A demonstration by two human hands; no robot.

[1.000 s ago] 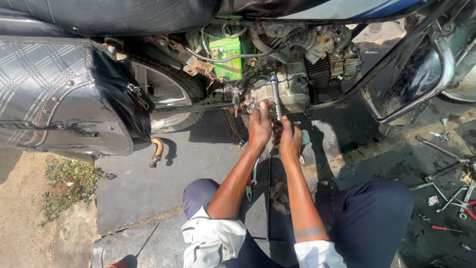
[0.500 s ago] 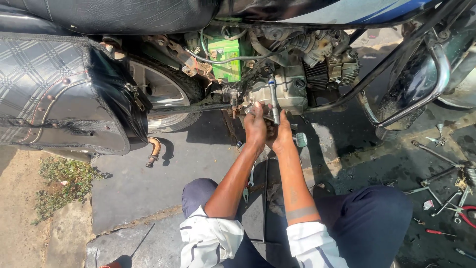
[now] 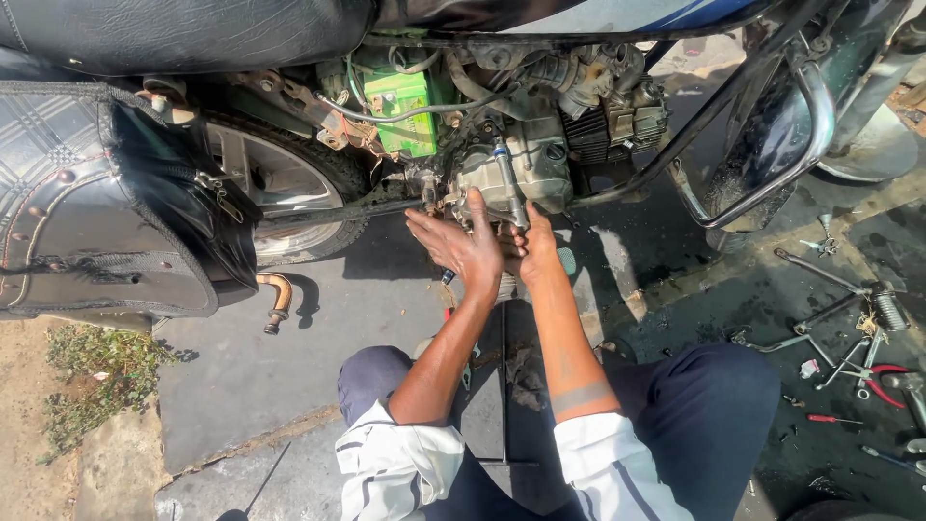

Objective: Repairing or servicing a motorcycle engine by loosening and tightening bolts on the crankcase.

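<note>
I crouch beside a motorcycle, and both hands are at its greasy engine [image 3: 535,169]. My left hand [image 3: 461,243] lies with fingers spread against the lower engine case, by the chain end. My right hand [image 3: 533,251] is closed around the bottom of a silver lever [image 3: 507,188] that stands up in front of the engine. A green battery [image 3: 403,108] sits above, behind hoses. The engine part under my palms is hidden.
The rear wheel [image 3: 280,188] and a black saddlebag [image 3: 106,212] fill the left. A curved crash guard [image 3: 772,135] stands at the right. Several hand tools [image 3: 849,338], including red-handled pliers, lie on the oily ground at the right. Weeds [image 3: 96,371] grow at lower left.
My hands have shifted slightly left and lower on the engine, and my left hand has spread open flat. The view has moved closer.
</note>
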